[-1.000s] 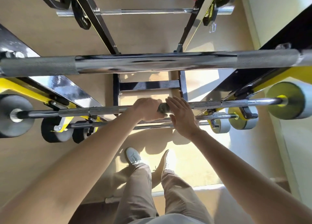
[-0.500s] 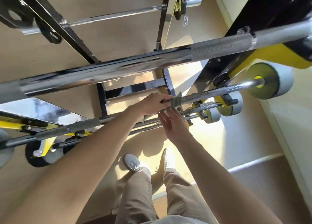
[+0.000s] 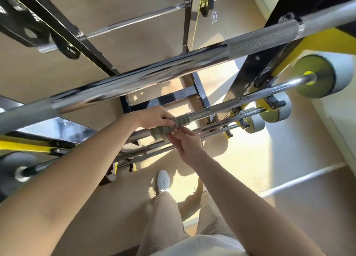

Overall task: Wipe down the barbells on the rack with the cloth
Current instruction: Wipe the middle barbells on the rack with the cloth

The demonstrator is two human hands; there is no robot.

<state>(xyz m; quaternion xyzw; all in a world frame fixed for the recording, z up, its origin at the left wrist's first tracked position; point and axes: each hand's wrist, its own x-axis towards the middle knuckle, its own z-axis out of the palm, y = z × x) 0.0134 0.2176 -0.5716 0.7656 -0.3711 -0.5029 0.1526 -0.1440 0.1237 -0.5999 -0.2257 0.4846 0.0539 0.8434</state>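
Observation:
A grey-green cloth (image 3: pixel 174 125) is draped over a thin chrome barbell (image 3: pixel 227 105) on the second tier of a black and yellow rack (image 3: pixel 256 70). My left hand (image 3: pixel 154 118) grips the cloth's left end against that bar. My right hand (image 3: pixel 187 143) is just below, its fingertips pinching the cloth's hanging lower part. A thick chrome barbell (image 3: pixel 154 76) crosses the view above my hands. More thin barbells (image 3: pixel 217 129) lie beneath, with grey end weights (image 3: pixel 319 76) at the right.
Black weights (image 3: pixel 11 169) sit on the bar ends at the left. Another bar (image 3: pixel 138 19) and a black plate (image 3: pixel 23 28) lie beyond the rack. A pale wall (image 3: pixel 339 124) stands close on the right. My legs and white shoes (image 3: pixel 163 181) are on the tan floor.
The view has swung so the bars now slant up to the right. The cloth has unfolded further along the bar, and my right hand has dropped under it to take its lower edge.

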